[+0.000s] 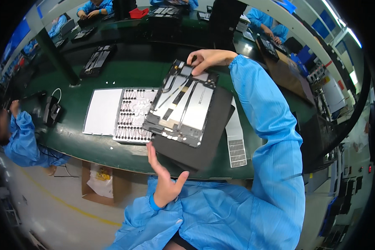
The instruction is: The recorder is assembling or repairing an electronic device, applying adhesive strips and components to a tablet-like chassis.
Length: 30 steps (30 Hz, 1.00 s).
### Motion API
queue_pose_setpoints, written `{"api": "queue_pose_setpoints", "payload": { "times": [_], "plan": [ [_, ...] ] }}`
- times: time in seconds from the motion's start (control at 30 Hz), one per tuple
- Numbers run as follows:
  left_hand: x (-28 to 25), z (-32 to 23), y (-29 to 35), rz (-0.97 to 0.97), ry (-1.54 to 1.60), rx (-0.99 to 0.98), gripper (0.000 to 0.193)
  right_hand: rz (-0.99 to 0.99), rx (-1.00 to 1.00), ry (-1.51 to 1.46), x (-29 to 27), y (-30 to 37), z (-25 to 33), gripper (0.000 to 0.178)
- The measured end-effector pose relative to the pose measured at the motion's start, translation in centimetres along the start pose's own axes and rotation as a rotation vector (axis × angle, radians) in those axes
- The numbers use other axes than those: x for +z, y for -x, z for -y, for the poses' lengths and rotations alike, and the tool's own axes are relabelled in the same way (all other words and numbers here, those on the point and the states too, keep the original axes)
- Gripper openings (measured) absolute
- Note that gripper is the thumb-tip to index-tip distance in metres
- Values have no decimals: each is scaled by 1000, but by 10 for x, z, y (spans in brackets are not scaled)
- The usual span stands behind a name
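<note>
An opened tablet (201,104), its silver battery panels, dark flex strips and circuit parts showing, is tilted over a dark grey foam pad (221,125). My right hand (210,60) grips its far edge, thumb on top and fingers around the rim. Near the tablet's front left corner, my left hand (166,185) is open, thumb and fingers apart, with nothing in it. Left of the tablet lies an opened flat box (102,110), whose tray holds rows of small black round parts (133,114) with thin wires. The tablet covers part of the pad and seems to overlap the tray's right edge.
A sheet of white labels (237,152) lies right of the pad on the green table (129,160). Another opened tablet (96,60) rests at the far left. A cardboard box (96,183) stands on the floor. Co-workers in blue sleeves (25,133) sit around.
</note>
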<state>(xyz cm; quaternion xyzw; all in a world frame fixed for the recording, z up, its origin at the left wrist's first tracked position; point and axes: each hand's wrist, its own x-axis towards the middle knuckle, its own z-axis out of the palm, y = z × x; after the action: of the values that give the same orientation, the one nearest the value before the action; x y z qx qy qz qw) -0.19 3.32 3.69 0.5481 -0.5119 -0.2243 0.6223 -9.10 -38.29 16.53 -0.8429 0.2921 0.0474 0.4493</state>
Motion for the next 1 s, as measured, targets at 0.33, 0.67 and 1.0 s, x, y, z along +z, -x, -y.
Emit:
{"api": "queue_pose_setpoints", "payload": {
  "times": [0.33,0.67,1.0],
  "plan": [
    [-76,32,-184,291,409,-375,60,-602,-307,-573,90,65,-62,36],
    [-18,24,-190,611,145,-198,66,-1017,-521,-723,128,93,-73,18],
    [-18,27,-151,533,339,-327,81,-1200,-546,-737,266,130,-4,69]
  ]
}}
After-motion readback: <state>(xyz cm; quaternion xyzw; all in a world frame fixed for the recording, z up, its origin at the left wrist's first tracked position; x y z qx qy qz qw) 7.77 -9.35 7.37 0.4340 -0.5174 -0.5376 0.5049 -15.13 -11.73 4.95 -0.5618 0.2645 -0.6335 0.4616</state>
